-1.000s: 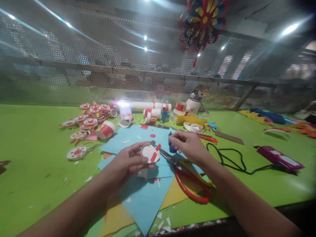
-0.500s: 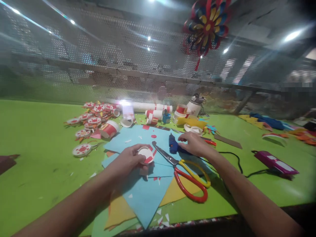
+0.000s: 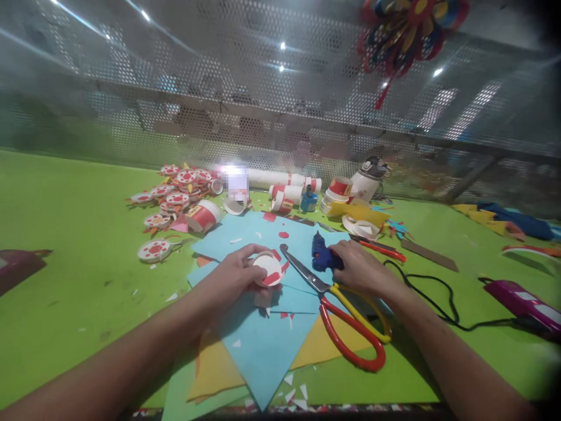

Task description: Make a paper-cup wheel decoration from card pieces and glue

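Between the thumb and fingers of my left hand (image 3: 236,272) is a small round white paper piece (image 3: 266,266) with red strips on it, held above light blue paper sheets (image 3: 258,339). My right hand (image 3: 362,266) grips the handle of a blue glue gun (image 3: 321,256), whose nozzle points away from me. The glue gun rests on the blue paper. Large scissors (image 3: 323,286) with one red and one yellow handle loop lie between my hands, blades pointing away. A red paper dot (image 3: 283,235) lies beyond the scissor tips.
Several red-dotted white paper discs (image 3: 177,199) are piled at the back left. Paper cups (image 3: 204,216), a blue pot (image 3: 309,200) and a bottle (image 3: 367,180) stand farther back. A black cord (image 3: 451,292) runs toward a purple box (image 3: 521,301) at the right. Paper scraps (image 3: 300,397) litter the front edge.
My right hand has come down and closed on the glue gun's handle. My left hand still holds the round paper piece. The view has shifted slightly.
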Demonstrator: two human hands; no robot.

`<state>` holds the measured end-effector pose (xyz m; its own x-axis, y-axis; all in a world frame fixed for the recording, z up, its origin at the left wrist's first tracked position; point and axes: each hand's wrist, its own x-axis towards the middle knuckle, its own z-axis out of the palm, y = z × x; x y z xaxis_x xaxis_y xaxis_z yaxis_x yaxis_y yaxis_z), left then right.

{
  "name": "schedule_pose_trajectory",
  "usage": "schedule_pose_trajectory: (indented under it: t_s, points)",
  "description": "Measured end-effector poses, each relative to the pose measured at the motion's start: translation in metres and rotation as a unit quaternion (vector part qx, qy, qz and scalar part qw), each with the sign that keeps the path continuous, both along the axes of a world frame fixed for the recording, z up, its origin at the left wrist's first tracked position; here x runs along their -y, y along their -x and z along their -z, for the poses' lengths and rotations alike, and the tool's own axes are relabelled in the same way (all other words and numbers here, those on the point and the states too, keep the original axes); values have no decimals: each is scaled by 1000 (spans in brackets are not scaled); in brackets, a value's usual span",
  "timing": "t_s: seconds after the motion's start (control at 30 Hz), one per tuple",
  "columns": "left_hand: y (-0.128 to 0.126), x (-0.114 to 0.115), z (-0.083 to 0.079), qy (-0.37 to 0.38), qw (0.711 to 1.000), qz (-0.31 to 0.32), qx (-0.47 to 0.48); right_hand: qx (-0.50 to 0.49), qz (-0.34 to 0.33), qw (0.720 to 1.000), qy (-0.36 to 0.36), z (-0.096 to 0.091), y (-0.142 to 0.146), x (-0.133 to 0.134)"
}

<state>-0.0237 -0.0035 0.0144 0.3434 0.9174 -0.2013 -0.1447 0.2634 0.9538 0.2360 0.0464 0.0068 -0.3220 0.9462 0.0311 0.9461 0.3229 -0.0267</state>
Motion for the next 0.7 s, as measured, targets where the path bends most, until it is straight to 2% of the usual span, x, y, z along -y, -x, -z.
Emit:
schedule_pose_trajectory:
  t_s: [0.17,0.27,0.33,0.4,0.47,0.53,0.7]
  points:
    - [0,-1,-2,19,1000,-8,9,-67,24,995,-62,-3,-5,-2]
    - [0,-2,2,25,999,-6,29,-218,43,969,-103,-15,-9,1]
    - [0,-3,6,25,999,-5,33,-355,55,932,-51,-25,-10,8]
    - [0,-4,11,28,999,-1,35,-441,40,896,31,-34,-8,19]
    - [1,-6,14,30,999,2,31,-445,-9,892,77,-39,-2,33]
    - [0,-7,15,28,999,-3,18,-399,-65,910,95,-40,7,47]
    - [-2,-10,16,27,998,-35,-51,-331,-128,931,88,-34,25,61]
